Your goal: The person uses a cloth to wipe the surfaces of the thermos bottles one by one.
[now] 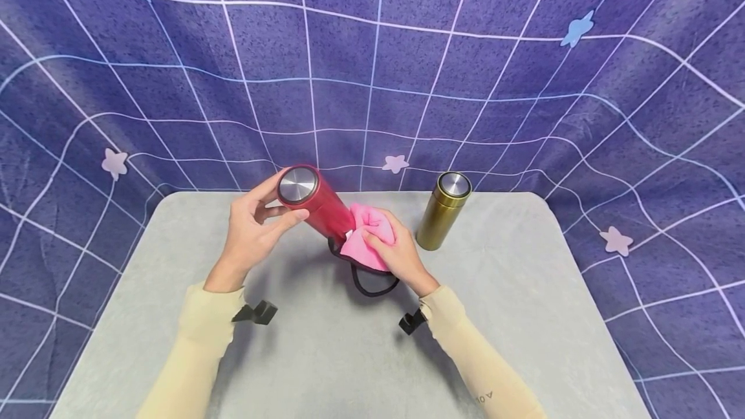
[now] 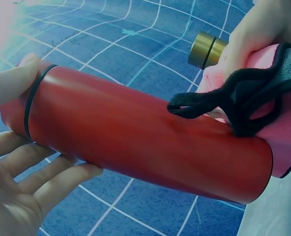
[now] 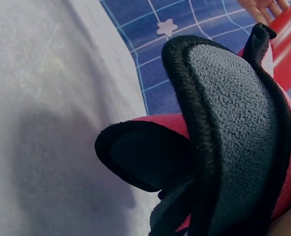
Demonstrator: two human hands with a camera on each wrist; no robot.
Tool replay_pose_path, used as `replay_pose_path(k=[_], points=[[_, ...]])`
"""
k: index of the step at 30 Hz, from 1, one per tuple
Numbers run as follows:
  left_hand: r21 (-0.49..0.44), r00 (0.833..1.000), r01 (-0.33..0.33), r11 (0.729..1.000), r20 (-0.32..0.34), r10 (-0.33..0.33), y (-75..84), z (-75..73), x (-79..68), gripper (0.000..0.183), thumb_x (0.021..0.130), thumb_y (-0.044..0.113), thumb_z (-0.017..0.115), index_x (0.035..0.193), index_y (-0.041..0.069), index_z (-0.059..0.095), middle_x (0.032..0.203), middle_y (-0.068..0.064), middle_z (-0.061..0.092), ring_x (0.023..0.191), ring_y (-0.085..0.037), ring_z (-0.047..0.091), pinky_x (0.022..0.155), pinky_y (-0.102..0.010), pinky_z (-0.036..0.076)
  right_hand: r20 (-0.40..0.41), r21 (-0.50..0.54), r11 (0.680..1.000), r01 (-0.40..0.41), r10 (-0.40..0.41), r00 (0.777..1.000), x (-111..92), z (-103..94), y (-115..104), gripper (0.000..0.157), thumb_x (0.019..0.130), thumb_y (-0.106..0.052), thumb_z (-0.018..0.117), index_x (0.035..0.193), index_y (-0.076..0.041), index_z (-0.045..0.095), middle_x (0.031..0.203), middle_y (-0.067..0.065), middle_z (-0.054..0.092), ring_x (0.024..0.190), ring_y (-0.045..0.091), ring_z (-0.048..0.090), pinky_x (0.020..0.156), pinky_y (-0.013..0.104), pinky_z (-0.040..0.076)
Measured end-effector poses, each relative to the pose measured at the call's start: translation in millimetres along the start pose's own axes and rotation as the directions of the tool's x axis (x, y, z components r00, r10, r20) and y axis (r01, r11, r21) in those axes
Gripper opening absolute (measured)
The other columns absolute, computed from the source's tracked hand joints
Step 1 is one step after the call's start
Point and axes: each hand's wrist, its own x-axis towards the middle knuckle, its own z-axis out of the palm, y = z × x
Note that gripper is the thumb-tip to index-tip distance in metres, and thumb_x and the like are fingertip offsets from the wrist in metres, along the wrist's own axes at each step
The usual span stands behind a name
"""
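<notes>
A red thermos bottle [image 1: 330,211] with a silver-topped lid is tilted above the table, its lid end toward the upper left. My left hand [image 1: 251,230] grips it near the lid, thumb on one side and fingers on the other. In my right hand [image 1: 403,256] is a bunched pink cloth [image 1: 362,256] with black trim and a black loop [image 2: 244,98]. The cloth's grey side [image 3: 234,113] faces the right wrist camera. It lies right at the bottle's lower part, where the loop overlaps the red surface in the left wrist view.
A gold thermos bottle [image 1: 438,222] stands upright at the back right of the grey table [image 1: 326,354], close beyond my right hand. A purple curtain [image 1: 349,102] with grid lines and stars hangs behind the table and along both sides.
</notes>
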Motion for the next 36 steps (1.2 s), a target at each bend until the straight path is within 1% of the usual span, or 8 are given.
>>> replay_pose_path(k=[5,8,12,18,21,25,30,36], points=[[0.008,1.0,0.002,1.0,0.006,-0.002,0.6,-0.5,0.2,0.071,0.079,-0.019,0.079,0.146,-0.001,0.063,0.127,0.004,0.076,0.109,-0.01,0.074,0.084,-0.02,0.063,-0.007,0.002,1.0,-0.003,0.003,1.0,0.3,1.0,4.5,0.044,0.096,-0.021,0.077,0.139,-0.017,0.068,0.128,0.003,0.074,0.114,0.02,0.065,0.103,0.041,0.054],[0.02,1.0,0.009,1.0,0.014,-0.01,0.1,0.1,-0.7,0.072,0.079,-0.018,0.08,0.147,-0.001,0.063,0.127,0.005,0.076,0.109,-0.009,0.074,0.084,-0.021,0.063,-0.01,-0.006,1.0,-0.006,0.006,1.0,-0.3,1.7,6.2,0.044,0.096,-0.021,0.077,0.139,-0.016,0.068,0.128,0.003,0.074,0.113,0.02,0.065,0.103,0.041,0.054],[0.045,0.999,0.011,0.999,0.043,-0.013,0.7,2.1,-1.8,0.071,0.08,-0.016,0.082,0.147,-0.001,0.063,0.126,0.007,0.076,0.111,-0.009,0.074,0.085,-0.022,0.063,-0.006,-0.014,1.0,-0.011,0.011,1.0,-2.0,2.5,6.1,0.044,0.096,-0.021,0.077,0.139,-0.016,0.068,0.127,0.004,0.074,0.113,0.02,0.066,0.103,0.041,0.054],[0.077,0.996,0.013,0.997,0.081,-0.019,0.3,6.2,-1.2,0.072,0.08,-0.013,0.086,0.146,0.004,0.065,0.125,0.005,0.077,0.109,-0.01,0.073,0.088,-0.025,0.063,0.0,-0.012,1.0,-0.015,0.015,1.0,-3.2,3.3,2.1,0.043,0.097,-0.021,0.076,0.139,-0.016,0.068,0.127,0.004,0.074,0.113,0.021,0.066,0.102,0.041,0.054],[0.098,0.995,0.028,0.995,0.097,-0.038,-2.2,8.1,-0.1,0.072,0.08,-0.01,0.087,0.147,0.006,0.066,0.127,-0.002,0.077,0.109,-0.009,0.073,0.088,-0.026,0.064,0.0,-0.013,1.0,-0.009,0.009,1.0,-3.2,3.0,-1.8,0.042,0.097,-0.022,0.077,0.138,-0.016,0.068,0.127,0.002,0.074,0.112,0.02,0.066,0.102,0.041,0.054],[0.141,0.989,0.067,0.988,0.125,-0.085,-7.7,11.0,2.4,0.072,0.083,-0.004,0.089,0.149,0.007,0.064,0.133,-0.012,0.074,0.109,-0.008,0.072,0.09,-0.026,0.063,-0.002,0.0,1.0,0.01,-0.01,1.0,-3.8,2.0,-7.7,0.041,0.098,-0.023,0.077,0.137,-0.017,0.069,0.126,0.002,0.074,0.113,0.019,0.066,0.101,0.041,0.054],[0.182,0.977,0.126,0.975,0.147,-0.154,-14.8,13.9,5.9,0.07,0.087,0.005,0.089,0.151,0.009,0.062,0.137,-0.013,0.072,0.107,-0.009,0.072,0.09,-0.026,0.063,-0.011,0.032,0.999,0.031,-0.03,0.999,-3.2,1.1,-14.8,0.041,0.097,-0.02,0.079,0.137,-0.016,0.069,0.127,0.002,0.074,0.112,0.019,0.066,0.101,0.041,0.054],[0.195,0.971,0.152,0.969,0.152,-0.183,-22.0,16.5,6.4,0.069,0.087,0.007,0.089,0.151,0.008,0.062,0.135,-0.014,0.073,0.111,-0.006,0.071,0.089,-0.025,0.063,-0.021,0.075,0.996,0.056,-0.054,0.998,-2.1,1.2,-23.6,0.042,0.097,-0.018,0.079,0.138,-0.015,0.069,0.127,0.003,0.074,0.111,0.019,0.066,0.099,0.039,0.054]])
